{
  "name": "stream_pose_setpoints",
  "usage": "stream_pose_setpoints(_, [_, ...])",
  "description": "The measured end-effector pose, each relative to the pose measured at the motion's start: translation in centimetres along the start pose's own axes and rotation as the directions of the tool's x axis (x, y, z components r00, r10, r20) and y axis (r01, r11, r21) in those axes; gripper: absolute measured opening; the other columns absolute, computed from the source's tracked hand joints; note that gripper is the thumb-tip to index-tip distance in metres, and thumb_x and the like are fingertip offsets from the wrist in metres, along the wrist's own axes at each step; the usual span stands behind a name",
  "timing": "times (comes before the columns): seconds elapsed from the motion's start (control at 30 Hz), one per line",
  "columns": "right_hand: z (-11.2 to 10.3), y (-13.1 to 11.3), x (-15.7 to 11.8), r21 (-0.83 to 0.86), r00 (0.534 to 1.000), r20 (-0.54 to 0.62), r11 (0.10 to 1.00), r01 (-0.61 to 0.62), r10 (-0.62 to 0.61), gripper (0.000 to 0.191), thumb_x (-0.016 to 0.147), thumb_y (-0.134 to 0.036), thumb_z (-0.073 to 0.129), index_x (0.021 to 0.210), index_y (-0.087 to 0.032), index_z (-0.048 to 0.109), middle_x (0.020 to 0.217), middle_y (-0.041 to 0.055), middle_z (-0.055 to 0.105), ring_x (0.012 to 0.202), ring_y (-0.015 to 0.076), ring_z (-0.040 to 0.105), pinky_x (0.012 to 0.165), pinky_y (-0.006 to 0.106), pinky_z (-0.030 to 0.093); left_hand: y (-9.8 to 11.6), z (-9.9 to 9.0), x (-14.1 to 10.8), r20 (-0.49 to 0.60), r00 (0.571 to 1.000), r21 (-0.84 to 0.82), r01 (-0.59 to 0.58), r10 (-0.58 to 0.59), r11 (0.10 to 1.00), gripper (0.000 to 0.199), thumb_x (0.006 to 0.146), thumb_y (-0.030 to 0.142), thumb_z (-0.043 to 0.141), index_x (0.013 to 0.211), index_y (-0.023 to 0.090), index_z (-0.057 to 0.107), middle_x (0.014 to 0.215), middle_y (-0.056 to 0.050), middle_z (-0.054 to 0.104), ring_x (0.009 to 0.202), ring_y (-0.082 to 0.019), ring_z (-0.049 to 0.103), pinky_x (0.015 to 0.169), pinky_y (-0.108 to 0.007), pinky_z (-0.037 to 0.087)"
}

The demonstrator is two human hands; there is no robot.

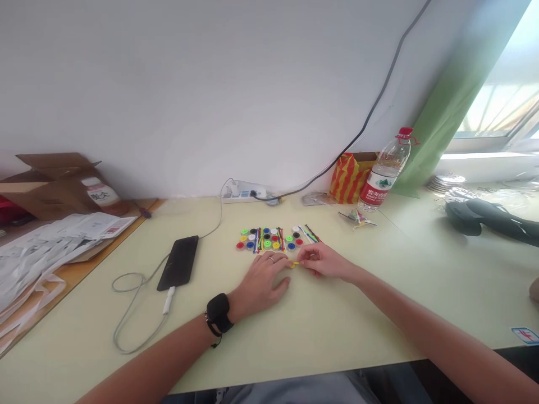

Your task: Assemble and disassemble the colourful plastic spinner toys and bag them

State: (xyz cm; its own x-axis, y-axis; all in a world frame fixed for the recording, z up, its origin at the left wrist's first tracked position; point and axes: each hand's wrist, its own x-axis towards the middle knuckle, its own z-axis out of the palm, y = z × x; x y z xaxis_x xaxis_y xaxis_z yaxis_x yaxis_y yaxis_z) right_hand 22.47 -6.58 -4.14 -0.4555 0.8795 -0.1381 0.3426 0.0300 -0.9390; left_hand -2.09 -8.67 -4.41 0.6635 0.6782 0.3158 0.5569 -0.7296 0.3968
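My left hand (pixel 265 281) lies flat on the table with its fingers stretched out, a ring on one finger and a black watch on the wrist. At its index fingertip is a small thin yellow strip (pixel 295 264). My right hand (pixel 320 260) is pinched at the strip's other end, its fingertips partly hidden. Just beyond both hands, small round coloured discs (pixel 275 245) lie in groups: red, blue, yellow, white, black and green. Bundles of thin coloured strips (pixel 281 238) lie between the groups, and more dark and red strips (pixel 311 233) sit near my right hand.
On the left lie a black phone (pixel 179 262) with its grey cable and a stack of white packets (pixel 54 241). A power strip (pixel 244 192) stands against the wall. A water bottle (pixel 384 174), a striped bag (pixel 349 178) and a black device (pixel 484 217) are to the right.
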Motion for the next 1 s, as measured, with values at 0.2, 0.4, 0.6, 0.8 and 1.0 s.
stream_pose_setpoints(0.2, [0.6, 1.5, -1.2, -0.001, 0.987, -0.158, 0.999, 0.045, -0.045, 0.036, 0.09, -0.048, 0.065, 0.115, -0.023, 0.064, 0.077, -0.0035, 0.055, 0.057, 0.0123, 0.054, 0.052, 0.027, 0.045, -0.3, 0.0, -0.1, -0.048, 0.998, -0.091, 0.024, -0.029, 0.996, 0.041, 0.093, 0.025, 0.066, 0.133, 0.029, 0.058, 0.141, -0.006, 0.06, 0.133, -0.029, 0.053, 0.114, -0.05, 0.043])
stream_pose_setpoints(0.4, [1.2, 1.2, -1.8, -0.033, 0.963, -0.259, 0.998, 0.06, -0.067, 0.051, 0.09, -0.058, 0.062, 0.127, -0.024, 0.063, 0.083, -0.0009, 0.058, 0.061, 0.0131, 0.05, 0.054, 0.027, 0.039, -0.5, -0.1, -0.1, -0.206, 0.971, -0.137, 0.09, -0.117, 0.986, 0.044, 0.096, 0.029, 0.065, 0.138, 0.029, 0.054, 0.14, -0.008, 0.059, 0.134, -0.028, 0.051, 0.115, -0.05, 0.043])
stream_pose_setpoints(0.6, [0.5, -0.1, -2.4, 0.006, 0.992, -0.126, 1.0, 0.017, -0.017, 0.067, 0.093, -0.069, 0.052, 0.05, -0.021, 0.032, 0.054, -0.0044, 0.024, 0.053, 0.0112, 0.022, 0.054, 0.03, 0.024, -0.8, -0.2, 0.2, -0.324, 0.925, -0.153, 0.156, -0.199, 0.976, 0.033, 0.099, 0.031, 0.062, 0.131, 0.029, 0.058, 0.136, -0.007, 0.06, 0.132, -0.028, 0.051, 0.114, -0.05, 0.041])
stream_pose_setpoints(0.8, [-0.1, 0.3, -2.1, 0.0, 0.971, -0.234, 0.999, 0.054, -0.053, 0.063, 0.091, -0.073, 0.052, 0.058, -0.02, 0.046, 0.06, -0.0021, 0.039, 0.057, 0.0126, 0.029, 0.056, 0.03, 0.025, -1.0, -0.3, 0.2, -0.323, 0.92, -0.188, 0.166, -0.22, 0.968, 0.031, 0.099, 0.031, 0.061, 0.13, 0.029, 0.059, 0.135, -0.008, 0.06, 0.13, -0.028, 0.052, 0.112, -0.052, 0.042])
stream_pose_setpoints(1.0, [-1.3, 1.6, -1.4, -0.077, 0.931, -0.355, 0.995, 0.057, -0.081, 0.052, 0.09, -0.072, 0.055, 0.079, -0.022, 0.059, 0.066, -0.0018, 0.045, 0.06, 0.0146, 0.038, 0.055, 0.028, 0.029, -1.2, -0.2, 0.2, -0.31, 0.921, -0.222, 0.172, -0.237, 0.96, 0.027, 0.1, 0.03, 0.059, 0.127, 0.029, 0.061, 0.133, -0.006, 0.063, 0.129, -0.027, 0.054, 0.109, -0.047, 0.045])
